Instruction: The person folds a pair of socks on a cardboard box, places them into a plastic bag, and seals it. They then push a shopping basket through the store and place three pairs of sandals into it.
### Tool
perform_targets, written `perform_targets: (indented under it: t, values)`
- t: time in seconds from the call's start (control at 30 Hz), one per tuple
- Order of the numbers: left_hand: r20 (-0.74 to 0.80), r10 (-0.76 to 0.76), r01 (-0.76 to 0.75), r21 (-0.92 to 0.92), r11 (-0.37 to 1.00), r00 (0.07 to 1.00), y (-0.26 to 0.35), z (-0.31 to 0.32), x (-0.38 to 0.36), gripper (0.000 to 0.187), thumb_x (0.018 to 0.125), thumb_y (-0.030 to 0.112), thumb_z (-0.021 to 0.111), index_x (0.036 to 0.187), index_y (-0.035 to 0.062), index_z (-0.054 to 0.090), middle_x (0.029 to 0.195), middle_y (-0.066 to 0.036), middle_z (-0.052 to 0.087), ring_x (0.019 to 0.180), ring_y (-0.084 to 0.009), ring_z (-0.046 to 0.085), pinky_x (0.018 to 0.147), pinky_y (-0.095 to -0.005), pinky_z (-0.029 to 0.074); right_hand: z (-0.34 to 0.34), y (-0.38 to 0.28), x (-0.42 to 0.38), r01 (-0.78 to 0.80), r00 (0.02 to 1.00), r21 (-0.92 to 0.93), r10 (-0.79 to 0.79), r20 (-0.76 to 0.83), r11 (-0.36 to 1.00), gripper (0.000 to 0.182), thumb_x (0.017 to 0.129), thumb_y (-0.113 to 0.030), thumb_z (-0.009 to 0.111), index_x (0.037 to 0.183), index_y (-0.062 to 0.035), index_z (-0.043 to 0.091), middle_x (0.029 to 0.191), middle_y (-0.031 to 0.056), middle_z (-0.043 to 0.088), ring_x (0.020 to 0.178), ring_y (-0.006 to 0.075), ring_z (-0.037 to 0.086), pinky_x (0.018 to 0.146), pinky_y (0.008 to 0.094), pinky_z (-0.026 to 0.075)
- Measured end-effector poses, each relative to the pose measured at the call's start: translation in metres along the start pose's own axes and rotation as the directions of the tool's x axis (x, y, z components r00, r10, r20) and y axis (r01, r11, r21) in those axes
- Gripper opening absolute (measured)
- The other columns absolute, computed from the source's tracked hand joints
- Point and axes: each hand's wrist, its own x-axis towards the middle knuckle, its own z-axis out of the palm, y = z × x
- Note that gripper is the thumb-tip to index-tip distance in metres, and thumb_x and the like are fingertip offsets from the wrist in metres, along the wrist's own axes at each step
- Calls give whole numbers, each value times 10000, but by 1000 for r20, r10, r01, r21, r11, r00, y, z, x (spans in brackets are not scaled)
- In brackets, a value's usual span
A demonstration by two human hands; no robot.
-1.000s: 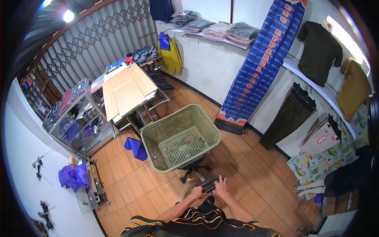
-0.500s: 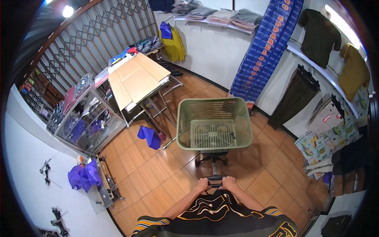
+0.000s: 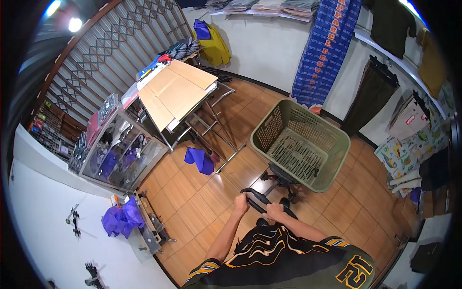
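Note:
A black cart handle (image 3: 260, 196) is gripped by both hands in front of my body. My left hand (image 3: 241, 204) is closed around its left side, and my right hand (image 3: 275, 210) is closed around the lower right part. Ahead of the handle stands the wheeled cart's green plastic basket (image 3: 332, 169), turned diagonally to the right. The perforated floor of the basket shows, with a small dark spot or item near its right corner. Part of the cart's black base and wheels (image 3: 288, 202) is visible below the basket.
A metal-legged table (image 3: 180, 91) with brown cardboard stands ahead left, a purple bag (image 3: 199, 161) by its legs. A glass display case (image 3: 118, 156) lines the left. A blue banner (image 3: 323, 53) and hanging trousers (image 3: 368, 96) are along the right wall.
The basket and handle have swung from straight ahead to a diagonal, the basket going right. My left hand has moved forward and left; my right hand stays on the handle.

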Motion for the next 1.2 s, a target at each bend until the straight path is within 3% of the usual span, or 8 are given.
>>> perform_targets:
  t: [0.1, 0.23, 0.33, 0.63, 0.77, 0.87, 1.03, 1.2]
  values:
    - [77, -64, 64, 5, 998, 995, 2, -14, 36, 243, 735, -68, 686, 955, 36, 686, 869, -211, 717, 882, -402, 717, 777, -476, 571, -11, -3, 16, 10, 999, 66, -7, -39, 998, 595, 795, -528, 839, 1028, 16, 773, 1020, 239, 765, 992, 401, 747, 829, 479, 597]
    - [60, -2, 4, -30, 1000, 998, -4, -12, 90, 225, 723, -62, 658, 928, 28, 682, 771, -158, 704, 766, -299, 726, 689, -407, 567, -28, 9, 53, 48, 998, 117, -42, -51, 992, 624, 787, -546, 848, 988, 39, 770, 978, 270, 753, 975, 436, 738, 850, 500, 579]
    - [156, -94, 107, -74, 992, 983, 7, -8, 130, 219, 742, -52, 652, 941, 30, 693, 786, -158, 710, 778, -285, 730, 699, -409, 567, -50, 22, 77, 65, 998, 148, -61, -27, 987, 633, 779, -558, 854, 957, 45, 776, 954, 280, 752, 952, 448, 738, 850, 512, 568]
    - [225, -77, 71, 33, 997, 971, 74, 18, 232, 237, 742, 43, 708, 975, 4, 727, 876, -202, 745, 862, -349, 747, 799, -425, 593, -108, 74, 135, 58, 998, 198, -53, -30, 978, 673, 773, -603, 819, 951, 44, 764, 928, 271, 753, 930, 435, 738, 840, 517, 554]
    - [183, 42, -51, 45, 998, 982, 95, 54, 275, 255, 764, 80, 735, 1009, 7, 741, 925, -212, 762, 909, -377, 756, 816, -423, 600, -131, 104, 147, -17, 997, 267, 35, -65, 963, 632, 769, -573, 812, 937, 35, 781, 921, 261, 760, 929, 426, 742, 845, 508, 559]
    - [221, 68, -90, 90, 992, 973, 137, 63, 305, 324, 717, -2, 719, 1040, 4, 736, 946, -213, 771, 926, -335, 770, 836, -415, 610, -148, 127, 148, -67, 986, 373, 119, -119, 926, 612, 770, -562, 813, 934, 28, 789, 918, 249, 765, 924, 418, 745, 843, 504, 560]
    - [334, 103, -122, 35, 992, 937, 186, 100, 369, 340, 701, 79, 787, 1038, 64, 744, 962, -172, 774, 919, -317, 761, 813, -423, 605, -177, 171, 151, -175, 931, 470, 300, -207, 865, 668, 786, -580, 817, 1023, 43, 768, 974, 273, 753, 952, 431, 738, 843, 506, 569]
    - [414, 238, -280, 42, 959, 878, 248, 153, 432, 359, 694, 104, 835, 1038, 57, 746, 929, -147, 771, 897, -311, 759, 804, -428, 603, -216, 234, 162, -258, 904, 565, 402, -144, 784, 676, 810, -543, 813, 1058, 79, 717, 1002, 252, 748, 978, 410, 736, 823, 516, 569]
